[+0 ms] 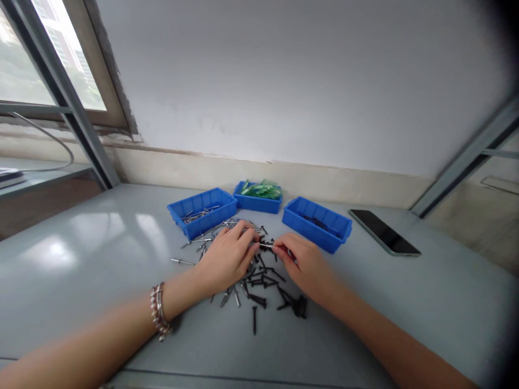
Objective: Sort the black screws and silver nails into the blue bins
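Observation:
A thin silver blind rivet [266, 246] spans the small gap between my two hands above the pile. My right hand [306, 265] pinches its right end between thumb and fingertips. At the other end, the thumb and index finger of my left hand [231, 251] close on it. Under and around my left hand lie mixed loose pieces: silver blind rivets [183, 262] mostly to the left, black screws [254, 320] mostly to the right and nearer me. My left palm hides part of the pile.
Behind the pile stand a blue bin [186, 229] with silver rivets, a blue bin [259, 204] with green plastic packets, and a blue bin [314, 235] with black screws. A phone [383, 232] lies at the right on the grey table [81, 281]. A wall rises behind.

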Tool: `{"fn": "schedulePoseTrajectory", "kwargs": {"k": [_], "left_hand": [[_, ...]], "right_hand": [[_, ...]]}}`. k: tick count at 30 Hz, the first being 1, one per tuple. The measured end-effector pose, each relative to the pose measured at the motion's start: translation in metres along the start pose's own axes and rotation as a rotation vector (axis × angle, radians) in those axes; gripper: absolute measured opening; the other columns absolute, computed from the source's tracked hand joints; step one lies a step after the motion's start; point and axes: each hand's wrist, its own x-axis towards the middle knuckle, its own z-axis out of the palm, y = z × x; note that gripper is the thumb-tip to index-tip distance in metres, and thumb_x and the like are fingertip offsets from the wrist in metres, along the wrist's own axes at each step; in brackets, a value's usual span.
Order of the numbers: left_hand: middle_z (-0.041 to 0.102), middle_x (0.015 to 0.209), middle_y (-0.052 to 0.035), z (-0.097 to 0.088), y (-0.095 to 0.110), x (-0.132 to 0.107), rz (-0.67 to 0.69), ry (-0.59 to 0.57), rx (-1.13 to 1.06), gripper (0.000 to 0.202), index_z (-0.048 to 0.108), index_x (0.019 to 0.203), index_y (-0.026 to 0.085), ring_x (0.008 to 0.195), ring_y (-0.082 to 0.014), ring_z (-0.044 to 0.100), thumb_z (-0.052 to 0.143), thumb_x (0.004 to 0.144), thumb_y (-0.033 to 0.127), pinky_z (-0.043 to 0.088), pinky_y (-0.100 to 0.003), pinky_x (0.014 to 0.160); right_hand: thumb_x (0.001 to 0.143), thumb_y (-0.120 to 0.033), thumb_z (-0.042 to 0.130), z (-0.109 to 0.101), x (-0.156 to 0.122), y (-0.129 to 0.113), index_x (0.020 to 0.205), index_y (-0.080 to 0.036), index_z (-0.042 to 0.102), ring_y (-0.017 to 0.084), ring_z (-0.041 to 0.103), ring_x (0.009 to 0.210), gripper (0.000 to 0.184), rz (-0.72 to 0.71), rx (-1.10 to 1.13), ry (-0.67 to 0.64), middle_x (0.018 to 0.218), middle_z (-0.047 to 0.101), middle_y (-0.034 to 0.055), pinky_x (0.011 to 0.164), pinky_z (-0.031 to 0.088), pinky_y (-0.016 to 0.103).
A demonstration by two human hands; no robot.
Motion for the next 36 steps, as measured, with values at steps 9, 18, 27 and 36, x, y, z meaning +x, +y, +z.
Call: {"fn": "schedulePoseTrajectory", "kwargs": {"k": [9,18,27,36], "left_hand": [[0.047,0.092,-0.0055,0.0018,-0.0026,0.0000,-0.006,-0.015,0.002,0.020,0.047,0.087,0.016,0.082,-0.0157,0.048,0.028,0.087,0.023,0.041,-0.033,0.075],[0.048,0.095,-0.0071,0.0011,-0.0024,0.0004,0.039,-0.037,-0.009,0.020,0.046,0.089,0.015,0.085,-0.0167,0.048,0.028,0.087,0.021,0.042,-0.034,0.076],[0.048,0.093,-0.0074,-0.0007,-0.0003,0.0007,0.061,0.041,-0.059,0.016,0.045,0.085,0.015,0.082,-0.0160,0.048,0.030,0.085,0.018,0.043,-0.034,0.073],[0.049,0.091,-0.0074,-0.0024,0.0017,0.0009,0.069,0.041,-0.085,0.015,0.045,0.083,0.015,0.081,-0.0156,0.048,0.031,0.085,0.019,0.043,-0.032,0.072]], "right_hand": [[0.083,-0.019,0.037,-0.0010,0.0001,-0.0017,0.075,-0.018,0.052,0.013,0.048,0.071,0.016,0.021,0.003,-0.008,0.076,0.055,0.0029,0.062,0.036,0.024],[0.083,-0.022,0.037,-0.0040,0.0010,-0.0015,0.075,-0.018,0.051,0.012,0.049,0.070,0.017,0.045,0.029,-0.004,0.074,0.055,0.0018,0.059,0.035,0.023],[0.084,-0.034,0.038,-0.0062,0.0020,-0.0037,0.083,-0.018,0.053,0.013,0.050,0.070,0.022,0.050,0.065,-0.036,0.077,0.056,0.0027,0.059,0.037,0.024],[0.083,-0.031,0.042,-0.0026,0.0018,-0.0019,0.090,-0.019,0.054,0.013,0.050,0.071,0.019,0.025,0.096,-0.038,0.079,0.056,0.0030,0.059,0.037,0.023]]}}
